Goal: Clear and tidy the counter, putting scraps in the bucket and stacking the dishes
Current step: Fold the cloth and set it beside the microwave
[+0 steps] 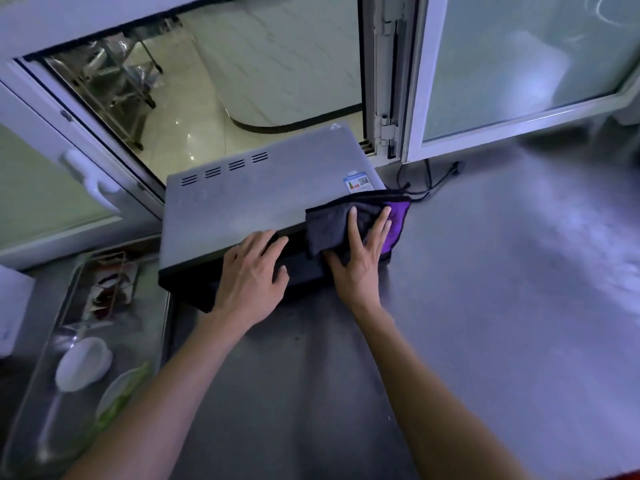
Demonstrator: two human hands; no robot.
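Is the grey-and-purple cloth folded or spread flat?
Folded. The grey-and-purple cloth lies doubled, grey layer overlapping purple, draped over the grey appliance's front corner under the right hand.

A cloth [356, 223] lies on the appliance [256, 199], tray [45, 344] left.

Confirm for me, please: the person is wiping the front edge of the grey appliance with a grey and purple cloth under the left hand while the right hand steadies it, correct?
Not quite: the hands are swapped. In the head view, the grey and purple cloth lies under the right hand, whose fingers are spread flat on it, while the left hand steadies the front edge of the grey appliance.
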